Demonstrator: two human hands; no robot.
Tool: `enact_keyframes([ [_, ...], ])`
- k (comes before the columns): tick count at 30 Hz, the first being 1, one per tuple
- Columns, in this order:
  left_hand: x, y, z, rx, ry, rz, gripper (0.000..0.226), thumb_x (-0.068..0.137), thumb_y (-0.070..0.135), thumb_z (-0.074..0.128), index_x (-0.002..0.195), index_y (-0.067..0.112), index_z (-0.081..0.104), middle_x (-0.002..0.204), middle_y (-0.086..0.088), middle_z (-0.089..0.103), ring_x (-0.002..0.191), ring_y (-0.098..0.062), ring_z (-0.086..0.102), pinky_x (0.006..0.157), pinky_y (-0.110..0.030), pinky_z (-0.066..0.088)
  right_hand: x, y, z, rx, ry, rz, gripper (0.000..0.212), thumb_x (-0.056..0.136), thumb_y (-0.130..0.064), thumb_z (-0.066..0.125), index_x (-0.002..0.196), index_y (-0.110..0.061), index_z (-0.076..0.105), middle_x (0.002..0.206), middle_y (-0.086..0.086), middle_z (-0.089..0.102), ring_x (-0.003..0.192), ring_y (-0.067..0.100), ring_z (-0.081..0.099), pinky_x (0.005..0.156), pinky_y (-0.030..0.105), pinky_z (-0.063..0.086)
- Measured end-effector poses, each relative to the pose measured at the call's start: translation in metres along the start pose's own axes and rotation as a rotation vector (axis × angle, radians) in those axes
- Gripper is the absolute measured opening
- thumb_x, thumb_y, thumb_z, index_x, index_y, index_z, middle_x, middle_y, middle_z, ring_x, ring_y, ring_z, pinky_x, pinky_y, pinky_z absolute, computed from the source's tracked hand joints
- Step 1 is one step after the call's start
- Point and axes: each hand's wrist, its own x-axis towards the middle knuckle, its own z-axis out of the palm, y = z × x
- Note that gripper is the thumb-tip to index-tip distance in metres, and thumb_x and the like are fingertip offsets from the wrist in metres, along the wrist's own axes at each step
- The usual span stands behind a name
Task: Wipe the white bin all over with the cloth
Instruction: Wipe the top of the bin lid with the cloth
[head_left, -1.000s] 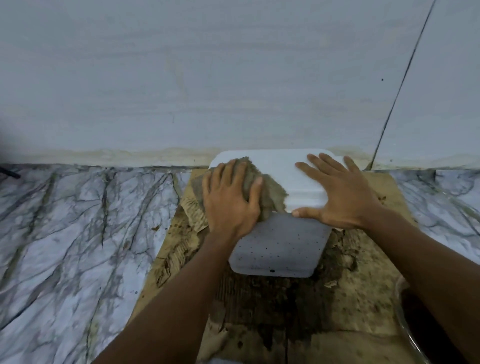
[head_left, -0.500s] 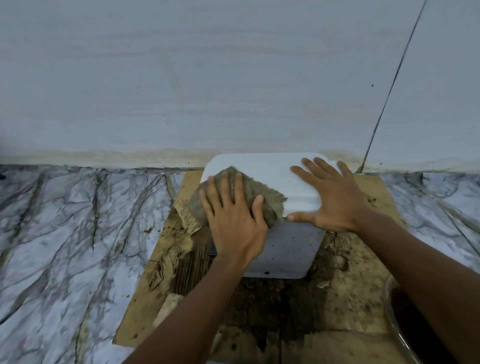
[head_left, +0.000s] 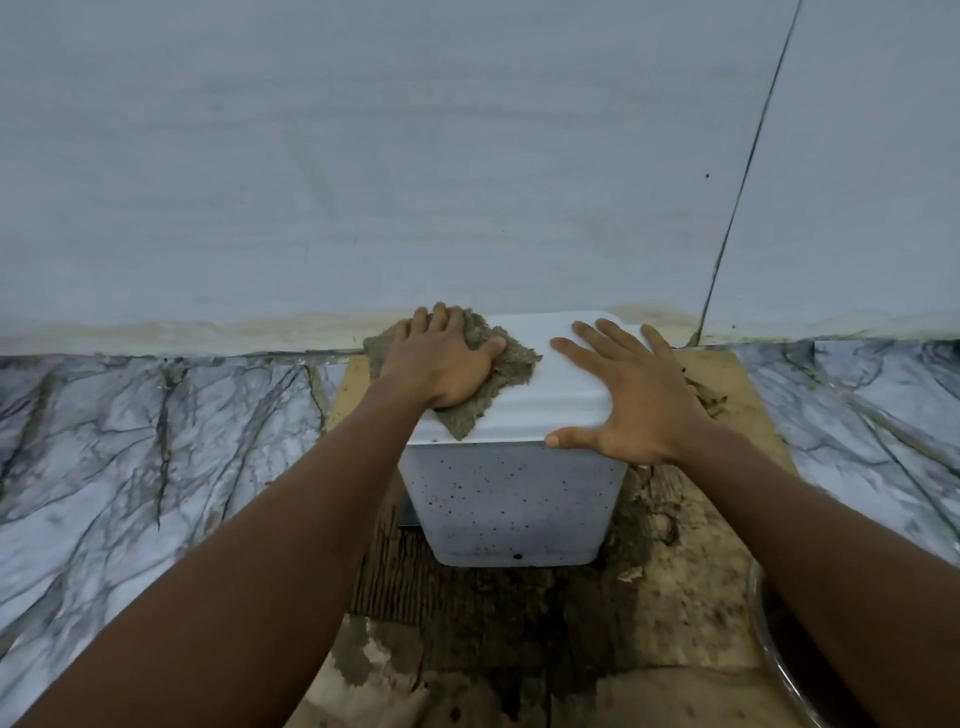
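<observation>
The white bin (head_left: 509, 499) rests on soggy cardboard against the wall, with a dirt-speckled face turned toward me. A brown-grey cloth (head_left: 511, 364) lies flat on the bin's upper surface at the far left corner. My left hand (head_left: 441, 364) presses down on the cloth, fingers reaching to the wall edge. Beside it my right hand (head_left: 634, 405) lies flat on the right part of the upper surface, fingers spread and thumb along the front ridge. The bin's far and underside faces are hidden.
Wet, stained cardboard (head_left: 701, 613) lies under and around the bin. Veined marble floor (head_left: 156, 441) stretches to both sides. A pale tiled wall (head_left: 467, 182) rises just behind the bin. The rim of a clear bowl (head_left: 769, 639) shows at the lower right.
My left hand has slid the cloth away from me across the bin's top, from the near left part to the far left corner by the wall. My right hand has stayed in place.
</observation>
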Motion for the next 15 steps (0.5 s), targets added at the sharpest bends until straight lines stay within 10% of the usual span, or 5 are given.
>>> enact_keyframes([
  [15, -0.025, -0.015, 0.012, 0.008, 0.203, 0.294, 0.071, 0.096, 0.076, 0.018, 0.158, 0.042, 0.021, 0.167, 0.01, 0.02, 0.155, -0.012, 0.015, 0.126, -0.041, 0.013, 0.025, 0.008, -0.002, 0.077, 0.002, 0.02, 0.125, 0.048, -0.106, 0.032, 0.156, -0.045, 0.019, 0.167, -0.013, 0.012, 0.155, 0.011, 0.005, 0.125, 0.051, 0.001],
])
